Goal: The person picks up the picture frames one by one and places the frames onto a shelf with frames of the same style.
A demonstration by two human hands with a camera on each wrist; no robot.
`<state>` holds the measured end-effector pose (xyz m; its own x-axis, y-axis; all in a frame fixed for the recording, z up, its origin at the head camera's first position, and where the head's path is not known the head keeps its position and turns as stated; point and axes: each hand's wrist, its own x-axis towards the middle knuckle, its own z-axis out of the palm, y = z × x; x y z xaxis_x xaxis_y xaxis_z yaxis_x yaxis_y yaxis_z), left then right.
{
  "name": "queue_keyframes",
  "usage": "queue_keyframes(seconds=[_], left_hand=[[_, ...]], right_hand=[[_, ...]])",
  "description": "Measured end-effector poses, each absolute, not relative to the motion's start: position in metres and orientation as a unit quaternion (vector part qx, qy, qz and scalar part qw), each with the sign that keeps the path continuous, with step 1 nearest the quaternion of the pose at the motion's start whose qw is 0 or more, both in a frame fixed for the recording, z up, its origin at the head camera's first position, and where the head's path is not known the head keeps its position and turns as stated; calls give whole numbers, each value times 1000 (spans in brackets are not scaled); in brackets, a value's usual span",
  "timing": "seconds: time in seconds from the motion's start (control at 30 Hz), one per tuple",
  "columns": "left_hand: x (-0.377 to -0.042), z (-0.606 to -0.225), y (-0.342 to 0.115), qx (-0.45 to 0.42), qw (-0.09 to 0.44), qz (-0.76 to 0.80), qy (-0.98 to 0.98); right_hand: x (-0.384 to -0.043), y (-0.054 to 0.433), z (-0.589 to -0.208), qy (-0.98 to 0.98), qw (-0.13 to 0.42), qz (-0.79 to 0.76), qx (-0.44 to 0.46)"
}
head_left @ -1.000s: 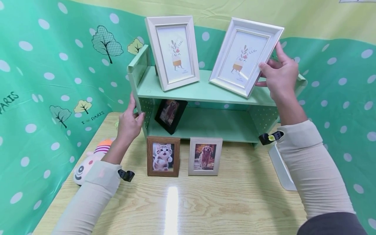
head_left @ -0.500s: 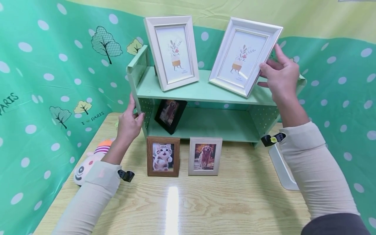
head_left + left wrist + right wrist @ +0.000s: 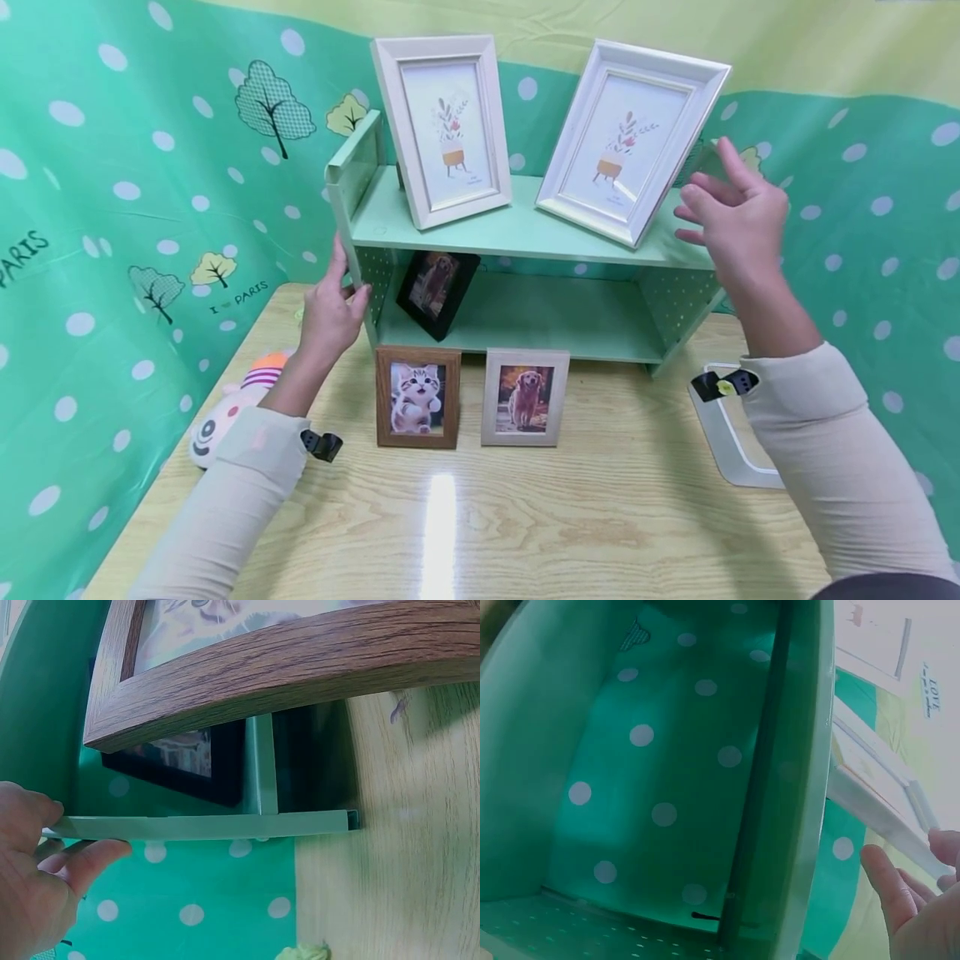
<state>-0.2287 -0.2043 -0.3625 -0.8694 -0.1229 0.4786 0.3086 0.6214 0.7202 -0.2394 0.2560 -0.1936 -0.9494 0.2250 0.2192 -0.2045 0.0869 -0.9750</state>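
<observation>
My left hand (image 3: pixel 330 315) grips the left side panel of a light green two-tier shelf (image 3: pixel 570 317); in the left wrist view, thumb and fingers lie on either side of the panel edge (image 3: pixel 202 826). On the upper board, a white picture frame (image 3: pixel 633 142) with a plant print leans at the right. Just right of it, my right hand (image 3: pixel 742 221) is in the air with spread, slightly bent fingers, holding nothing. A cream-white frame (image 3: pixel 450 133) with a similar print stands at the upper left. A black frame (image 3: pixel 437 292) with a dog photo is tilted on the lower board.
Before the shelf stand a brown wood frame (image 3: pixel 417 400) with a kitten photo and a pale frame (image 3: pixel 525 400) with a dog photo. A plush toy (image 3: pixel 217 429) lies at the left. A white-rimmed object (image 3: pixel 720 442) lies at the right, partly behind my right arm.
My right hand has let go of the right white frame and moved right, away from its edge. The frame stays leaning on the upper board. My left hand has kept its place.
</observation>
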Motion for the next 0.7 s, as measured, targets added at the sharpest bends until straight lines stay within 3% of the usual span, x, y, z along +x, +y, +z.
queue_keyframes(seconds=[0.7], left_hand=[[-229,-362,-205,-54,243,-427,-869]], right_hand=[[-201,276,-237,-700,127,703,17]])
